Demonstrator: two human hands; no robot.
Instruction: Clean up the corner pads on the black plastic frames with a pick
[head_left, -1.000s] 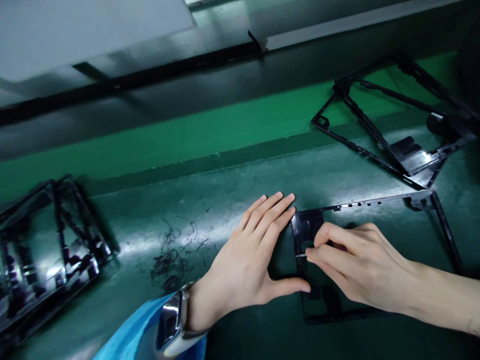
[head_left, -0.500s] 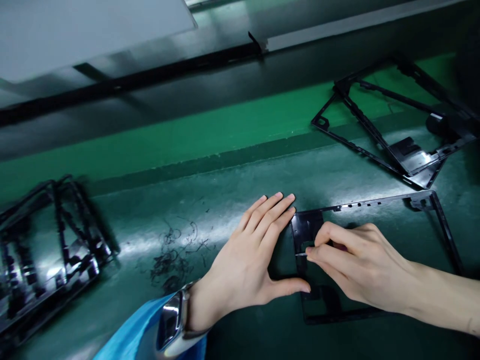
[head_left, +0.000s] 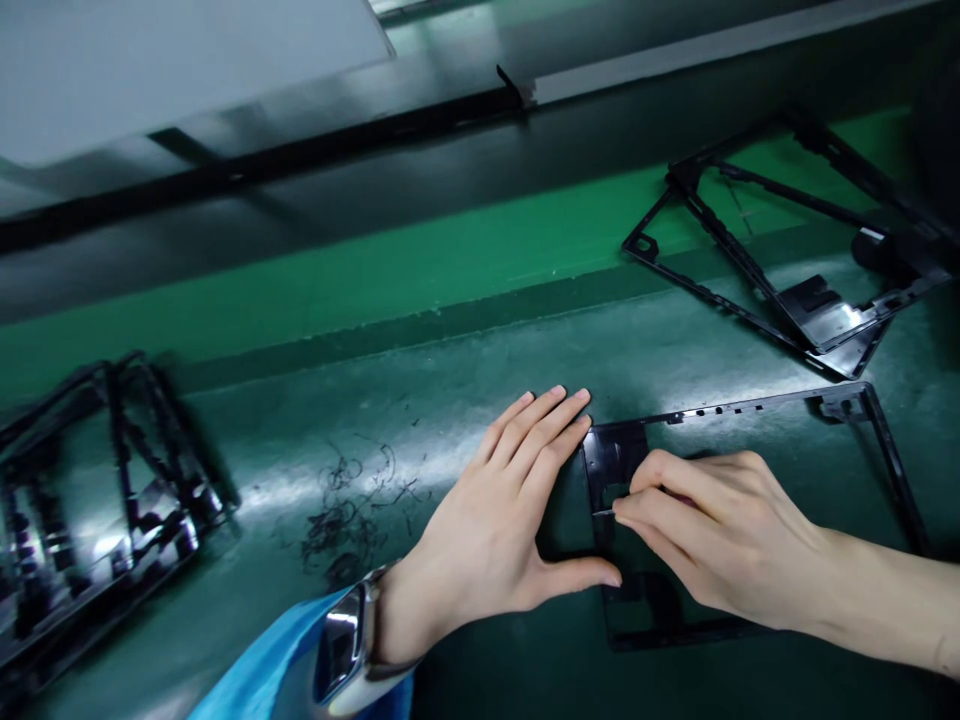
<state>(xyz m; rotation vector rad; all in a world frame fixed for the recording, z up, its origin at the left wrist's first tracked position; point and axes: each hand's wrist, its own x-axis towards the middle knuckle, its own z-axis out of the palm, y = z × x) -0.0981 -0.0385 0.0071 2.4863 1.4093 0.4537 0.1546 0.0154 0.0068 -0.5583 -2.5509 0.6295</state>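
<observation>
A thin black plastic frame [head_left: 616,452] lies flat on the green work surface in front of me. My left hand [head_left: 495,520] rests at its left end, fingers stretched out and thumb spread, with the index fingertip at the upper left corner and the thumb tip over the left side. Inside the frame, my right hand [head_left: 720,530] pinches a small pointed blade [head_left: 604,513]. Its metal tip meets the frame's left bar. Most of the tool's handle is hidden in my fingers, so I cannot tell its full shape.
Thin black shavings [head_left: 345,520] lie in a loose heap left of my left hand. Several similar black frames [head_left: 112,480] are stacked at the far left. More black frames [head_left: 750,270] lie crossed at the upper right. A dark rail [head_left: 300,150] runs along the back.
My right hand has shifted very slightly downward, and the blade tip with it. My left hand and the black frame have stayed in place.
</observation>
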